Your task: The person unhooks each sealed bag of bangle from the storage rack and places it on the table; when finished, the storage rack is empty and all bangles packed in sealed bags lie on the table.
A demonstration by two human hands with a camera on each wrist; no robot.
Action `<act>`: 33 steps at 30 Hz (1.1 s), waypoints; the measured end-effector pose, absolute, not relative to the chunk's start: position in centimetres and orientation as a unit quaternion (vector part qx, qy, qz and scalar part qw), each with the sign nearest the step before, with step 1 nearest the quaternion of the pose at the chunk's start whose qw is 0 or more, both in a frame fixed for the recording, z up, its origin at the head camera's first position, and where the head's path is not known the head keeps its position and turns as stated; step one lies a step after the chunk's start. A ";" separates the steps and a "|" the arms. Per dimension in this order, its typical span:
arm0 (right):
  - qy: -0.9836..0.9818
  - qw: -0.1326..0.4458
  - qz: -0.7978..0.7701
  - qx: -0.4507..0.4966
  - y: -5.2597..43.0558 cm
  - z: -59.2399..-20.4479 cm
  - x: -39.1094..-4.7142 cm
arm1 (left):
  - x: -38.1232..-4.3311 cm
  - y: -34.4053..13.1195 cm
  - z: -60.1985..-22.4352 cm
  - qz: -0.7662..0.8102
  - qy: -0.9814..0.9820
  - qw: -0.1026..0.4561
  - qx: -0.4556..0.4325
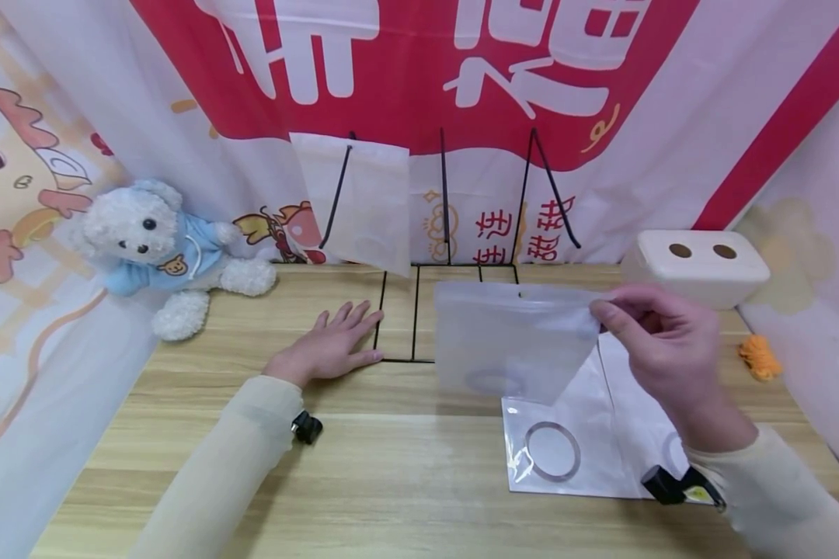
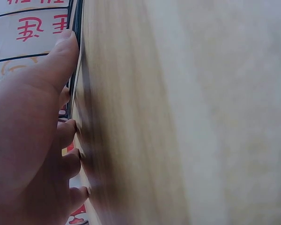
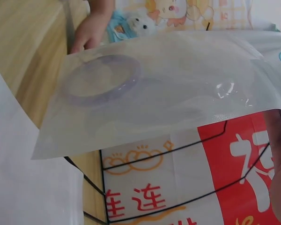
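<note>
Cloth sleeve (image 1: 786,485), right hand (image 1: 671,353) pinching frosted rectangular bag (image 1: 510,338), wire rack (image 1: 444,194)

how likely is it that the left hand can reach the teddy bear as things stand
Probably yes: the left hand lies spread on the tabletop by the black wire rack, holding nothing, and no visible object stands between it and the teddy bear.

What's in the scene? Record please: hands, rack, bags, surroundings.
left hand: fingers spread, at rack base
right hand: pinches translucent bag near top corner
bag contents: purplish ring
rack: black wire; hung bag at left
table: flat bags below right hand
left side: plush bear
right side: white box, orange cord
</note>
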State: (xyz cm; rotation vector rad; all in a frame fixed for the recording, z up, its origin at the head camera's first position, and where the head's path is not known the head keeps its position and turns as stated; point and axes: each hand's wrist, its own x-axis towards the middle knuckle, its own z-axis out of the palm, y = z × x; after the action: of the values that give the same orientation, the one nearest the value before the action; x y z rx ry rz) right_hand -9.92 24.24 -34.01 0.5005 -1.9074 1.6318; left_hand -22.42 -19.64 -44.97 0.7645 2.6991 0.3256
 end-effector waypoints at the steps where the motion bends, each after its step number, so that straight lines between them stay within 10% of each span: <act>1: -0.710 0.292 0.608 0.199 24.0 -34.1 -10.0 | -22.4 -19.7 -45.0 0.114 0.944 0.158 0.267; 14: -0.674 0.233 0.649 0.264 20.0 -35.2 -9.5 | -22.6 -19.7 -45.2 0.113 0.943 0.158 0.271; 33: -0.784 0.099 0.606 0.090 17.4 -37.3 -14.0 | -22.6 -19.8 -44.7 0.108 0.941 0.177 0.268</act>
State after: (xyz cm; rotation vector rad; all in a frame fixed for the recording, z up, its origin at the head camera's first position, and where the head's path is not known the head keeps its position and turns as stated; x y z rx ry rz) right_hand -13.95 17.42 -37.34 0.2652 -2.3185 1.7932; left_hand -22.63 -19.75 -44.73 0.7574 2.6635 0.3066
